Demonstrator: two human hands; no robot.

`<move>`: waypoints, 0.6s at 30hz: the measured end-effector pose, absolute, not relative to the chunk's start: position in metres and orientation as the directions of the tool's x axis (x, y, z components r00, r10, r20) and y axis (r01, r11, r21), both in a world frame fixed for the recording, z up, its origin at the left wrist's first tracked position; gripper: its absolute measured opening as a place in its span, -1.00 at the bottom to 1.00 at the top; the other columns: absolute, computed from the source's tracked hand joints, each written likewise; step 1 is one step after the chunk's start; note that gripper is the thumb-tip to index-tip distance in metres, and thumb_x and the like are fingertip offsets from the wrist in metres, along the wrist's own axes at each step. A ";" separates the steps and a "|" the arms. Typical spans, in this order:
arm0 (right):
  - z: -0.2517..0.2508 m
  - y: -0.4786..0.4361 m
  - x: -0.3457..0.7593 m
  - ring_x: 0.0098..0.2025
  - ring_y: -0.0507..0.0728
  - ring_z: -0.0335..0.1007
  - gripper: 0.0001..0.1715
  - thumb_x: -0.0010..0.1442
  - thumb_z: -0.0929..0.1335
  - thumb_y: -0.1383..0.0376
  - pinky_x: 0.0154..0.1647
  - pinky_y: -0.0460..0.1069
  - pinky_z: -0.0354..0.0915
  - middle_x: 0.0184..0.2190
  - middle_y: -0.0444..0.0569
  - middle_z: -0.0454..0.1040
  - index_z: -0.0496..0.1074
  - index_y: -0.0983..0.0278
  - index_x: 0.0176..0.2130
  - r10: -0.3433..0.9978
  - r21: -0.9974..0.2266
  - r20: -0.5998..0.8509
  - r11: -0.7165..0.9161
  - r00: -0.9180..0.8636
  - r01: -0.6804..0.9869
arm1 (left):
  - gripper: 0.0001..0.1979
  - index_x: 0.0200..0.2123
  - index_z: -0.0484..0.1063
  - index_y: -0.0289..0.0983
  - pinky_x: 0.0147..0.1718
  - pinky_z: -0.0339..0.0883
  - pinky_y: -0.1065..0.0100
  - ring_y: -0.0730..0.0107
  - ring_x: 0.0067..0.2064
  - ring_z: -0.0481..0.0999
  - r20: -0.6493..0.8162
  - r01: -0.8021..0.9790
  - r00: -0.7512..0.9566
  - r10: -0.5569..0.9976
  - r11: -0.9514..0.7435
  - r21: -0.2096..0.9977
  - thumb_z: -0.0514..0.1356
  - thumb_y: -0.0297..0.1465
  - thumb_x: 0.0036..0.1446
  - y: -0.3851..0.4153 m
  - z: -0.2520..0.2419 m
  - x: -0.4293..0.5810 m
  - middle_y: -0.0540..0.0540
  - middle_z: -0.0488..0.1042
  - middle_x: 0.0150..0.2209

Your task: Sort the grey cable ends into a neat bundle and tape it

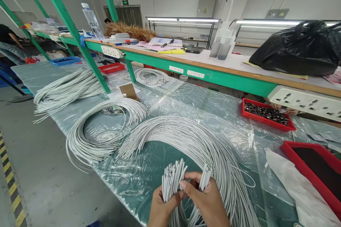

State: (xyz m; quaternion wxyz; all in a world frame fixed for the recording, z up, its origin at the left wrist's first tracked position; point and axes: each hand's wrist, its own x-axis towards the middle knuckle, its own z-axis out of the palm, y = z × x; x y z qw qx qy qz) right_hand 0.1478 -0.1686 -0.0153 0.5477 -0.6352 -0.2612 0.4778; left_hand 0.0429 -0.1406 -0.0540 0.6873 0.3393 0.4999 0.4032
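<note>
My left hand (163, 207) is wrapped round a thick bunch of white cables (172, 181), their cut ends pointing up. Beside it, my right hand (206, 198) grips a smaller bunch of white cable ends (205, 177), while its thumb and index finger touch the edge of the left bunch. Behind both hands, a long curved bundle of white cables (186, 131) lies on the table and runs round to the right. Some fingers are hidden behind the cables.
More white cable coils (87, 131) lie to the left. A red tray (266, 115) of small dark parts and another red tray (314, 170) stand at right, beside a white cloth (295, 184). A green-framed shelf (213, 76) crosses behind. A person (10, 39) is at far left.
</note>
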 end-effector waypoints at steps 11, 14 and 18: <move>-0.023 -0.171 0.151 -0.67 -0.03 0.05 -0.49 -0.06 0.34 -0.10 -0.60 -0.10 0.03 -0.78 -0.23 0.14 0.37 0.32 -0.51 0.846 -0.948 -0.315 -0.257 0.430 -0.189 | -0.69 -0.71 0.41 -0.34 -0.55 0.07 0.43 0.47 -0.58 0.19 -0.445 -0.157 0.107 0.889 0.457 0.875 0.39 -0.25 -0.43 -0.137 -0.061 0.040 0.06 0.27 -0.71; -0.031 -0.173 0.153 -0.63 0.00 0.12 -0.43 0.04 0.22 -0.14 -0.51 -0.08 0.10 -0.74 -0.19 0.18 0.28 0.28 -0.60 0.791 -0.931 -0.360 -0.273 0.495 -0.240 | -0.70 -0.67 0.45 -0.34 -0.53 0.09 0.42 0.42 -0.56 0.24 -0.454 -0.120 0.104 0.885 0.464 0.878 0.39 -0.23 -0.42 -0.137 -0.059 0.039 0.02 0.33 -0.69; -0.033 -0.172 0.151 -0.67 -0.03 0.03 -0.43 0.04 0.27 -0.09 -0.56 -0.08 0.05 -0.76 -0.24 0.05 0.13 0.25 -0.69 0.828 -0.955 -0.272 -0.167 0.490 -0.247 | -0.70 -0.66 0.45 -0.33 -0.51 0.12 0.41 0.41 -0.55 0.27 -0.435 -0.115 0.141 0.889 0.451 0.885 0.39 -0.23 -0.41 -0.136 -0.061 0.039 0.01 0.36 -0.68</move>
